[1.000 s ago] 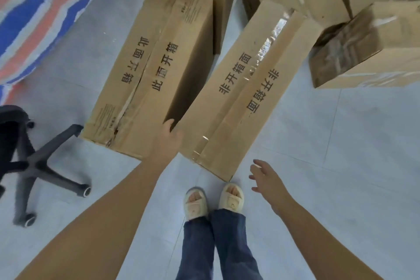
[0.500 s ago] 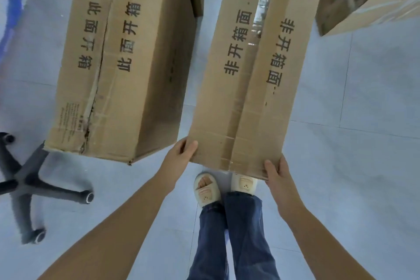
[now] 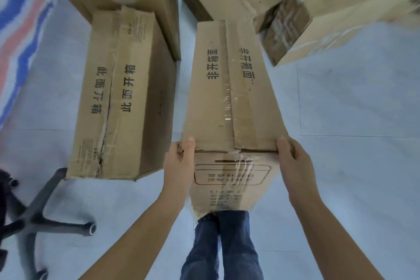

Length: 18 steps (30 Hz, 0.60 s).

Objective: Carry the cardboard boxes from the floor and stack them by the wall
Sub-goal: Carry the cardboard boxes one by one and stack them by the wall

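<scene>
Now box (image 3: 229, 98) near end lifted, both hands gripping corners.

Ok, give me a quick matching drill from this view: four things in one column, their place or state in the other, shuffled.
Things:
1. long brown cardboard box with taped seam
2. brown cardboard box with split seam
3. black office chair base
4. red, white and blue striped sheet

Places or states:
A. far left edge of the floor
B. lower left, castors showing
C. gripped at its near end by left hand and right hand
D. on the floor, untouched, left of the held box

Pairs: 1-C, 2-D, 3-B, 4-A
</scene>
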### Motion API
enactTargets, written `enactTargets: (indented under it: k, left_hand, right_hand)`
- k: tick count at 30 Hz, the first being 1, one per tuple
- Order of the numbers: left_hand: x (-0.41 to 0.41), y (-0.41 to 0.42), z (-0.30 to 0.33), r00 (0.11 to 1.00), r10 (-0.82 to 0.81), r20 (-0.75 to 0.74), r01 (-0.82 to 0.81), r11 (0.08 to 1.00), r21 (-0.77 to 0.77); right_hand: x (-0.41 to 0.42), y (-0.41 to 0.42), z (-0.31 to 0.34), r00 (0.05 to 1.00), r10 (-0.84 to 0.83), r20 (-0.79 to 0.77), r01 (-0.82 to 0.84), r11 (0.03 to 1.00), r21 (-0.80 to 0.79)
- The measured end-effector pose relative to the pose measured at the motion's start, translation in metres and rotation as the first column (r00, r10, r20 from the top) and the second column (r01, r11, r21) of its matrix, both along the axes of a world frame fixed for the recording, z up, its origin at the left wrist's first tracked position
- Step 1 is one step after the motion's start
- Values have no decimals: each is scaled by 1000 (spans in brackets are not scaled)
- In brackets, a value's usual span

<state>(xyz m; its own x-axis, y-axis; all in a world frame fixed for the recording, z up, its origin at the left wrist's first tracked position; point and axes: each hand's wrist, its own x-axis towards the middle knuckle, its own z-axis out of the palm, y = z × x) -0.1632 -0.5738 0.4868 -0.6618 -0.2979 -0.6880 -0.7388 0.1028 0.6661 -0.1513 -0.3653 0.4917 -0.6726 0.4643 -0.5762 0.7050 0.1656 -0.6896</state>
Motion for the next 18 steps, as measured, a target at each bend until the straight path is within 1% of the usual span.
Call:
enactTargets:
  k: [2,4,6,7,10,12,14,16,18]
  left_hand:
    - [-12,-4,18,995,-78,60,78,997,-9]
    - [-25,-8,27,981,-145,126,146,989,3]
    - [-38,-13,31,962,-199,187,202,979,8]
    - [-45,-16,33,957,-201,209,200,979,24]
    - [-65,-25,43,940,-136,314,94,985,146]
    - [-72,-30,43,927,-90,365,-16,961,276]
    - [-70,-30,41,940,-50,338,-89,919,384]
    - [-60,-24,43,947,-41,317,-98,907,409]
    - [-48,-20,48,942,-26,335,-118,908,402]
  right_hand:
    - [-5,5,18,998,-37,-41,37,999,5]
    - [-12,6,29,998,-44,-47,44,999,-18]
    - [-25,5,35,1000,-12,13,13,997,-74]
    - [-33,4,38,998,-2,61,10,992,-126]
    - [-58,5,48,971,37,236,49,936,-348]
    - [-66,3,52,952,64,298,80,892,-446]
    - [-65,2,51,958,17,286,126,870,-476]
    - [-57,2,51,962,-8,272,138,876,-461]
    - [-47,2,55,961,19,276,109,890,-442]
